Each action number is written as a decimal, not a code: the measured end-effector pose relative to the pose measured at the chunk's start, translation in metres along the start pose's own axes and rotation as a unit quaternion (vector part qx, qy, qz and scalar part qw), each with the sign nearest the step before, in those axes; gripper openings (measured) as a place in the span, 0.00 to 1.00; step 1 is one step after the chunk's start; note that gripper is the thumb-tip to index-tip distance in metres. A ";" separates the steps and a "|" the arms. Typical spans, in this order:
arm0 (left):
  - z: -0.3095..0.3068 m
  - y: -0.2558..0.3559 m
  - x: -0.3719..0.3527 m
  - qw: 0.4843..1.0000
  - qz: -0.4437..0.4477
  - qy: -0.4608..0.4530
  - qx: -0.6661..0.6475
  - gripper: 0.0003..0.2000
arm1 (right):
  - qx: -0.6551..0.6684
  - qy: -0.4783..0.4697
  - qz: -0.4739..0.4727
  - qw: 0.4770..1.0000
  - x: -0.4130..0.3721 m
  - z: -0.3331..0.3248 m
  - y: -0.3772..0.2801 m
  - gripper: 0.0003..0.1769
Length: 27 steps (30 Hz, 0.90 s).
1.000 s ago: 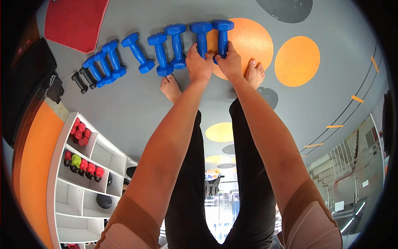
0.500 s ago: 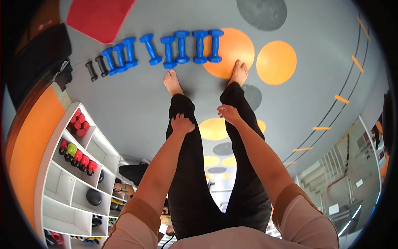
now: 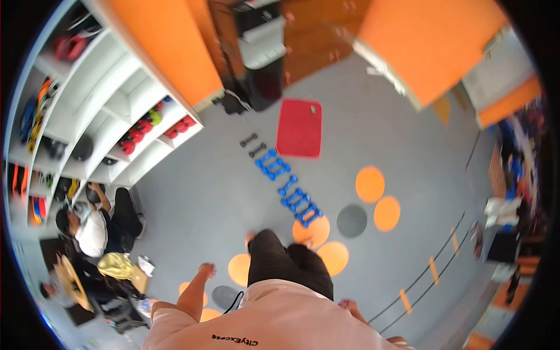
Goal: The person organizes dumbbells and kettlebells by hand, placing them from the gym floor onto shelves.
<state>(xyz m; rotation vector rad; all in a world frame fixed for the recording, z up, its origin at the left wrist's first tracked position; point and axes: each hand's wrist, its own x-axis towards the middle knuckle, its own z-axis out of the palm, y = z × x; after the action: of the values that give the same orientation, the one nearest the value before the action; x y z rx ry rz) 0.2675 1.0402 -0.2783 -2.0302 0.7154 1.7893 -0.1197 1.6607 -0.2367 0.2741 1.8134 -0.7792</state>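
Floor, standing view, heavy blur. We count eight blue dumbbells as far as the blur allows, plus two black dumbbells at the far end of the same row. The row runs on a diagonal from beside the one red mat down to an orange floor spot by the feet. Each dumbbell's long axis lies across the row, lower left to upper right.

The left hand hangs at the side and the right hand is half hidden by the pink top. Both are well apart from the row; we cannot tell whether the fingers are spread or curled (too smeared). The person's own black-trousered legs sit between hands and row.

Around: at least five orange spots, a white shelf with red kettlebells, and another person seated low at left.
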 end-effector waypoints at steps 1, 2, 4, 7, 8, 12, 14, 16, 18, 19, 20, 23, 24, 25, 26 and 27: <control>-0.002 -0.013 -0.022 0.999 0.021 -0.011 -0.029 0.12 | -0.022 0.003 -0.031 0.999 0.015 -0.016 -0.029 0.13; -0.007 -0.030 -0.045 0.999 -0.008 0.045 0.000 0.08 | 0.008 0.029 -0.029 0.999 0.023 -0.024 -0.056 0.13; -0.023 -0.080 -0.049 0.994 -0.084 0.070 0.007 0.07 | 0.074 0.072 -0.005 0.995 0.017 -0.026 -0.087 0.13; -0.021 -0.137 -0.058 0.991 -0.122 0.056 -0.015 0.11 | 0.182 0.127 0.051 0.974 -0.001 -0.010 -0.118 0.15; -0.018 -0.152 -0.058 0.994 -0.109 0.015 -0.015 0.11 | 0.219 0.144 0.069 0.963 -0.001 0.000 -0.134 0.16; -0.027 -0.172 -0.074 0.944 0.232 -0.036 0.233 0.12 | 0.229 0.059 -0.023 0.971 0.008 0.083 -0.240 0.13; -0.047 -0.165 -0.093 0.940 0.304 -0.028 0.154 0.12 | 0.152 -0.005 -0.088 0.984 0.008 0.133 -0.293 0.11; -0.073 -0.154 -0.116 0.980 0.141 -0.040 -0.133 0.12 | 0.092 -0.038 -0.137 0.986 0.008 0.188 -0.335 0.11; -0.106 -0.151 -0.156 0.953 0.158 0.060 -0.253 0.12 | 0.052 -0.070 -0.160 0.983 0.020 0.229 -0.359 0.12; -0.123 -0.159 -0.165 0.949 0.157 0.073 -0.262 0.12 | 0.040 -0.063 -0.159 0.984 0.019 0.250 -0.370 0.11; -0.137 -0.166 -0.174 0.948 0.144 0.103 -0.265 0.12 | 0.029 -0.060 -0.146 0.987 0.018 0.270 -0.380 0.10; -0.169 -0.180 -0.198 0.950 0.170 -0.002 -0.260 0.12 | -0.012 -0.075 -0.101 0.992 0.038 0.305 -0.386 0.08; -0.176 -0.181 -0.209 0.936 0.209 -0.144 -0.244 0.13 | -0.040 -0.084 -0.071 0.993 0.045 0.313 -0.385 0.08; -0.172 -0.170 -0.234 0.924 0.215 -0.255 -0.186 0.14 | -0.043 -0.087 -0.068 0.993 0.045 0.319 -0.387 0.08; -0.162 -0.156 -0.265 0.897 0.219 -0.363 -0.125 0.17 | -0.112 -0.093 -0.027 0.989 0.043 0.323 -0.390 0.10; -0.153 -0.151 -0.286 0.901 0.216 -0.376 -0.028 0.19 | -0.180 -0.098 0.011 0.979 0.045 0.326 -0.397 0.12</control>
<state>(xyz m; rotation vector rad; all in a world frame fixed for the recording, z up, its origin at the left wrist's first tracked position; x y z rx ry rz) 0.4562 1.1187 0.0155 -1.0601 0.8907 2.6131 -0.1024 1.1471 -0.1914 -0.0186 1.7223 -0.4326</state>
